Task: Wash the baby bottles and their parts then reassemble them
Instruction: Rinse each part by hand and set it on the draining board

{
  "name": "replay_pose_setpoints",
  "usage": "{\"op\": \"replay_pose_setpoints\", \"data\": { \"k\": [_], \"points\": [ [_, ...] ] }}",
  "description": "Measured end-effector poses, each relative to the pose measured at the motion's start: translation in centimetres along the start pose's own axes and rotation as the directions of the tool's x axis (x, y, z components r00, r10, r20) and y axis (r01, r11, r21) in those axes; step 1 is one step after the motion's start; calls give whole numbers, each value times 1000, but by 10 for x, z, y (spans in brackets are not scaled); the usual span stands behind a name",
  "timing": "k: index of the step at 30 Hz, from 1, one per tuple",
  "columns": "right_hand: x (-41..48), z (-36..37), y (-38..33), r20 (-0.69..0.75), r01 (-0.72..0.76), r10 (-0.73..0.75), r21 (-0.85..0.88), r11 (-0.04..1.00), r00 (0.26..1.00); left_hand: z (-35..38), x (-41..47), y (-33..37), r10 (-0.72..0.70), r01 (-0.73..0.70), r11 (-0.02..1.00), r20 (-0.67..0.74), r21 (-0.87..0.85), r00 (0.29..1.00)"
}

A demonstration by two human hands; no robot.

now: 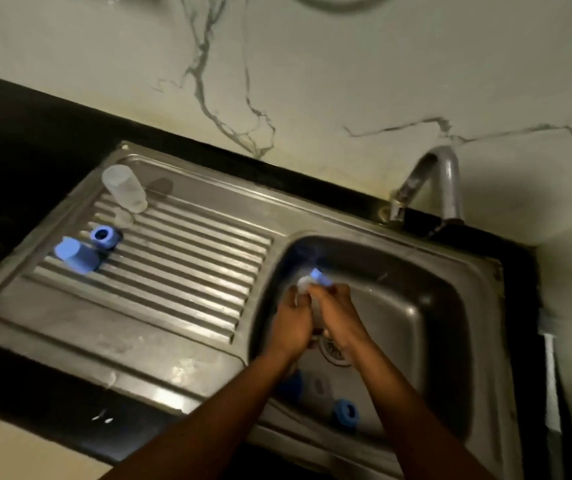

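Over the sink basin (426, 296) both hands close round a clear baby bottle (303, 284); something blue (321, 274) shows at its far end. My left hand (293, 323) grips it from the left, my right hand (341, 315) from the right. The bottle's body is mostly hidden between the palms. On the ribbed drainboard (187, 254) a clear bottle (123, 188) stands upside down, with a blue ring (103, 236) and a blue cap (76, 254) near it. In the basin lie a blue ring (345, 412) and another blue part (291, 382), partly behind my left forearm.
A steel tap (440, 174) curves over the basin's back right corner; no water stream is visible. The drain strainer (334, 351) sits beneath my hands. Black countertop (28, 133) surrounds the sink, and a marble-patterned wall (312, 64) rises behind.
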State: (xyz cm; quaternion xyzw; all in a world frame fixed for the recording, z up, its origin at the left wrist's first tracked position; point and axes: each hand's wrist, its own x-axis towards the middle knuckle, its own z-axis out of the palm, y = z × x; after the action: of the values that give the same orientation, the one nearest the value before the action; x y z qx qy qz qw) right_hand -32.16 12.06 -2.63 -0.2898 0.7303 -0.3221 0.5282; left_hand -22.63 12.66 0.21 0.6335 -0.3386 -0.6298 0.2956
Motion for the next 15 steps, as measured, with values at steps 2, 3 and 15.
{"op": "replay_pose_setpoints", "data": {
  "k": [2, 3, 15],
  "points": [
    [0, 26, -39, 203, 120, -113, -23, 992, 973, -40, 12, 30, 61, -72, 991, -92, -116, 994],
    [1, 42, -59, 315, 186, -166, -33, 982, 934, -67, 19, 44, 86, -102, 986, -119, -130, 989],
    [69, 226, -175, 287, 608, -537, -319, 727, 793, -253, 105, 81, 124, -141, 989, -267, -43, 956]
  ]
}}
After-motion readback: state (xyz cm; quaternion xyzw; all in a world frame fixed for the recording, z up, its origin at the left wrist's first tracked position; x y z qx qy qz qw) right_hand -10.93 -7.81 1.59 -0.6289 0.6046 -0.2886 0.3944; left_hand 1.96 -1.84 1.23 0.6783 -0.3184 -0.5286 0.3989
